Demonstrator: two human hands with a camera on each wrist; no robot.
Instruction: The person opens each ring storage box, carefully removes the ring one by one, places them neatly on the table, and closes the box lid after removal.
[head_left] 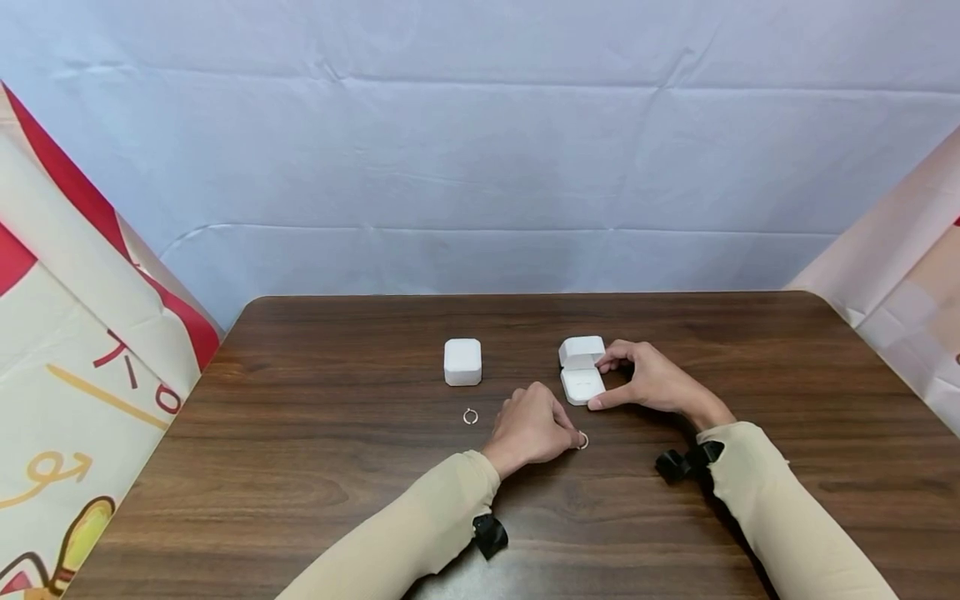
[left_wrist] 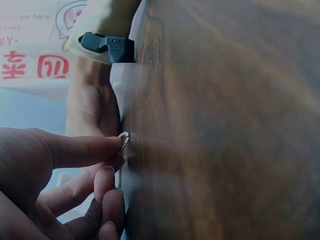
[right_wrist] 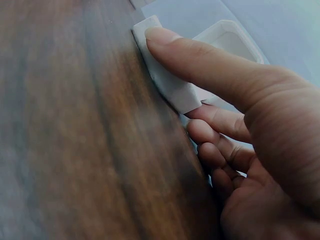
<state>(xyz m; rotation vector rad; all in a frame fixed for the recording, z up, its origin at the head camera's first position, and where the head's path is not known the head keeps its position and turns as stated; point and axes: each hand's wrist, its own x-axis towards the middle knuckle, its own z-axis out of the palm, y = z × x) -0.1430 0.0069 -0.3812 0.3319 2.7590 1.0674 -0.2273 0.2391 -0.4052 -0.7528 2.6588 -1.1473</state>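
Between thumb and fingertips, my left hand [head_left: 531, 427] pinches a small ring [head_left: 583, 440] just above the table. The same ring [left_wrist: 124, 141] shows at the thumb tip in the left wrist view. My right hand [head_left: 660, 379] grips an open white ring box [head_left: 582, 387], thumb at its front corner and fingers along its right side. In the right wrist view the thumb presses the front of the box's base [right_wrist: 167, 80], and the raised lid [right_wrist: 230, 37] stands behind. A second ring [head_left: 470, 416] lies on the table, left of my left hand.
A closed white ring box [head_left: 462, 362] stands behind the loose ring on the brown wooden table [head_left: 337, 400]. A pale cloth [head_left: 480, 167] hangs behind the table's far edge, and printed cloth [head_left: 90, 358] hangs at the left.
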